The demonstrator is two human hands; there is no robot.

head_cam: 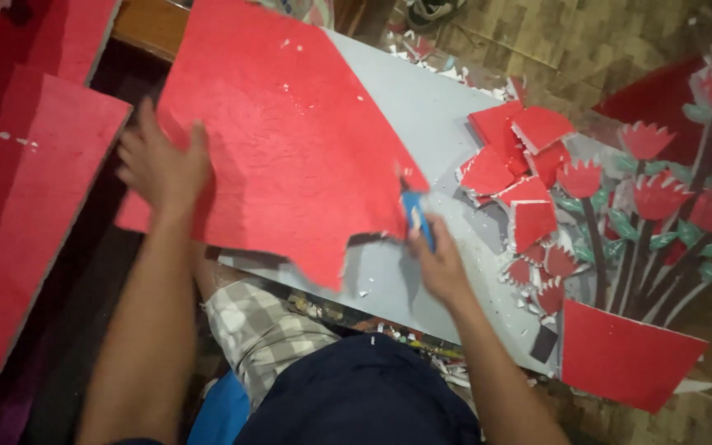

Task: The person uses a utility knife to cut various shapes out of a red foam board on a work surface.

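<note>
Red foam sheet [290, 132] lies between left hand [158, 165] and knife grip [434, 259].

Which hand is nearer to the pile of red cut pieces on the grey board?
Right. The right hand, holding a blue cutter, is just left of the pile; the left hand presses the red sheet farther away.

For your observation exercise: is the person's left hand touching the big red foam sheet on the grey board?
Touching. The head view shows the left hand pressed flat, fingers spread, on the near left part of the big red foam sheet, with no gap between them.
</note>
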